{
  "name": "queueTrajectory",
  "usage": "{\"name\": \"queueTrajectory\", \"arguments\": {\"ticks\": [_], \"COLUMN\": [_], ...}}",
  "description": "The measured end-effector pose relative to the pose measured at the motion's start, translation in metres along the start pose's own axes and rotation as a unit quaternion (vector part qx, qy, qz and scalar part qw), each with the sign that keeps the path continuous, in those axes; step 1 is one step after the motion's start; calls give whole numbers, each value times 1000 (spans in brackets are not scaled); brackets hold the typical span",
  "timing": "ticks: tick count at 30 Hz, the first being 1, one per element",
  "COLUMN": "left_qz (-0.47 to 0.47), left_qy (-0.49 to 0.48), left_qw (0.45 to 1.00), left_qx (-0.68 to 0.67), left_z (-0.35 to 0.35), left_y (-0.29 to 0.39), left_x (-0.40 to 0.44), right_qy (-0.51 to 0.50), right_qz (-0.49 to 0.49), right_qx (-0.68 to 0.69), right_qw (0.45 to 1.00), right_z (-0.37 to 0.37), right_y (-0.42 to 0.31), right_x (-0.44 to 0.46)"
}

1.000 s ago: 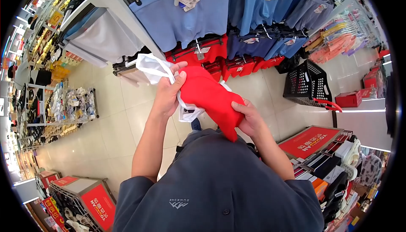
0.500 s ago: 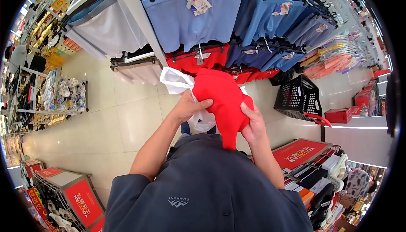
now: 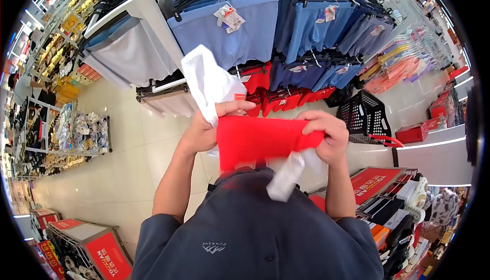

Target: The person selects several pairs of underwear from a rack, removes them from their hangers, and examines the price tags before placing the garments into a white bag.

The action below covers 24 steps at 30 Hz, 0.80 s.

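A red knit garment [image 3: 265, 140] is stretched sideways between my two hands in front of my chest; its exact kind is unclear, though it resembles underpants. My left hand [image 3: 201, 132] is closed on its left edge, thumb on top. The same hand also grips a thin white bag-like piece [image 3: 217, 78], which sticks up past the fingers and bears a small red mark. Fingers curled over, my right hand [image 3: 329, 134] pinches the garment's right end. Below that end hangs a white tag [image 3: 287, 177], blurred by motion.
Light-blue shorts [image 3: 224, 32] hang ahead on a rack, with red ones [image 3: 286, 99] lower down. A black shopping basket [image 3: 365, 117] with a red handle stands on the floor at right. Shoe displays with red signs [image 3: 375, 184] flank me on both sides.
The red garment went from bunched to spread wide as my hands moved apart. Its white tag has come into view, and the white piece now stands higher above my left hand.
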<state>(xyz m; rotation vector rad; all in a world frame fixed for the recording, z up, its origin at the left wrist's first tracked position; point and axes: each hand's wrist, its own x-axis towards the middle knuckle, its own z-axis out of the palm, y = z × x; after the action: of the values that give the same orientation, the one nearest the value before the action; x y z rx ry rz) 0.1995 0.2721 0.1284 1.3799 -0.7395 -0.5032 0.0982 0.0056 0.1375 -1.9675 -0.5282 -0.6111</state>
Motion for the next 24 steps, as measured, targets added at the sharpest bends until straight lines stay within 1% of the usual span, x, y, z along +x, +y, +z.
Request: {"name": "queueTrajectory", "arguments": {"ticks": [1, 2, 4, 5, 6, 7, 8, 9, 10, 11, 12, 13, 14, 15, 16, 17, 18, 19, 20, 21, 22, 23, 24], "left_qz": [24, 24, 66, 91, 93, 55, 17, 17, -44, -106, -108, -81, -52, -55, -103, -150, -153, -191, -226, -246, -249, -297, -342], "left_qy": [16, 12, -47, -57, -60, -68, -75, -76, -20, 36, 35, -22, -77, -75, -8, 58, 58, 62, 65, 80, 79, 48, 15], "left_qw": [999, 999, 995, 994, 994, 993, 990, 990, 980, 958, 957, 922, 871, 870, 889, 901, 900, 935, 956, 948, 947, 947, 939], "left_qx": [-22, -20, -66, -26, -25, -73, -121, -121, -194, -265, -266, -377, -482, -484, -446, -403, -404, -291, -175, -186, -189, -110, -30], "left_z": [3, -2, -16, -16, -19, -24, -27, -24, -17, -14, -17, -20, -23, -22, -18, -13, -8, 1, 8, 13, 13, 12, 13], "left_y": [-2, -8, -17, -20, -24, -33, -40, -43, -46, -49, -57, -68, -75, -75, -74, -72, -66, -57, -48, -42, -44, -46, -49], "left_x": [-1, -2, -1, 3, 3, 0, -4, -10, -19, -25, -28, -32, -36, -41, -47, -50, -48, -44, -42, -41, -40, -38, -38], "right_qy": [31, 85, 60, 64, 13, -40, -38, -30, -21, -6, -4, 21, 46, 84, 85, 90, 95, 96, 142, 187, 188, 144, 98], "right_qz": [36, 131, 201, 199, 177, 155, 154, 221, 286, 350, 353, 362, 370, 432, 436, 463, 489, 491, 524, 554, 557, 536, 508], "right_qx": [29, 61, 128, 127, 114, 101, 101, 170, 238, 312, 312, 343, 374, 384, 385, 381, 376, 376, 408, 436, 434, 346, 252], "right_qw": [998, 986, 969, 970, 977, 982, 982, 960, 928, 883, 882, 867, 849, 812, 809, 795, 781, 780, 734, 684, 682, 756, 818], "right_z": [3, 6, 0, -4, -7, -8, -5, 0, 6, 12, 20, 30, 39, 47, 54, 59, 65, 72, 80, 86, 89, 91, 94], "right_y": [-1, -9, -6, -1, 5, 12, 17, 22, 28, 33, 41, 48, 54, 54, 53, 52, 52, 57, 64, 63, 62, 61, 58], "right_x": [1, 2, 11, 13, 14, 14, 15, 13, 10, 6, 0, -5, -10, -15, -19, -23, -25, -29, -35, -35, -32, -27, -19]}}
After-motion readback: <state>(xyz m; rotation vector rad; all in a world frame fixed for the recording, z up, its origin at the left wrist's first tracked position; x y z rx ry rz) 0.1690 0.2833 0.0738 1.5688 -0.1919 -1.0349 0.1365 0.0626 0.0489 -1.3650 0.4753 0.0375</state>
